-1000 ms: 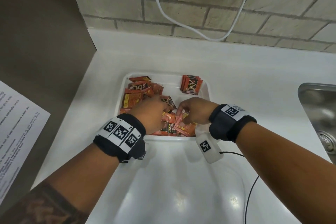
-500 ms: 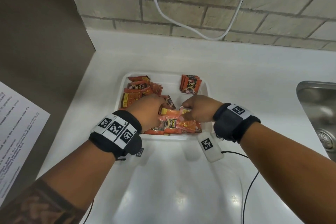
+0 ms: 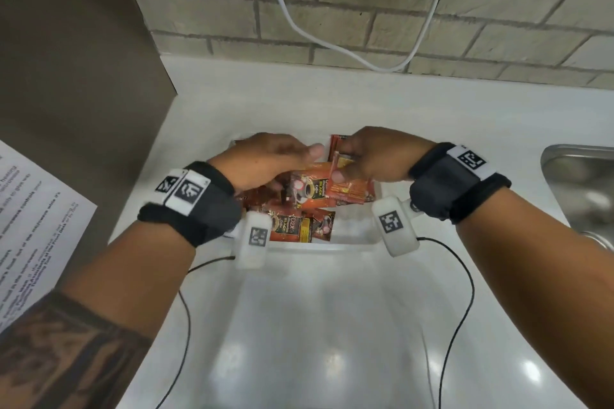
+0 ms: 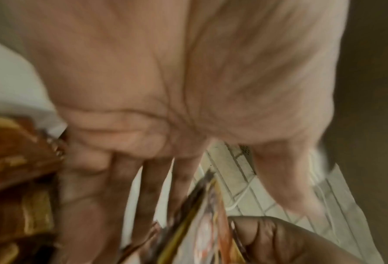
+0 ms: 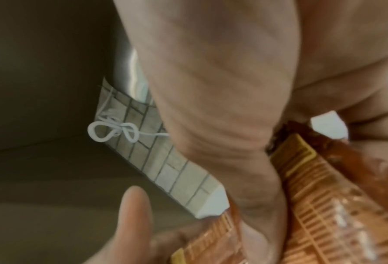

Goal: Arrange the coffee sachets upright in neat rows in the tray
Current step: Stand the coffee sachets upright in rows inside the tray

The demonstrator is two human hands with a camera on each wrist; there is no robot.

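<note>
Fingers of the right hand (image 3: 375, 156) pinched a bunch of coffee sachets (image 3: 345, 176) above the tray (image 3: 332, 244), probably to stand them upright; the left hand (image 3: 265, 156) hovered alongside with relaxed fingers, holding nothing I could see.

Black wristbands (image 3: 191, 202) with white coded tags, cabled white camera pods (image 3: 397, 226), tattooed left forearm (image 3: 66, 352).

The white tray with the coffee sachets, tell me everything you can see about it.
The tray is a shallow white rectangular dish, plastic by its look, lying flat on the white countertop below the brick wall. Only its near rim, part of its floor and a bit of the far edge show; both hands cover the rest. Orange and red sachets lie loose and flat inside, not yet upright. The left hand reaches over it; the right hand pinches sachets above it.
</note>
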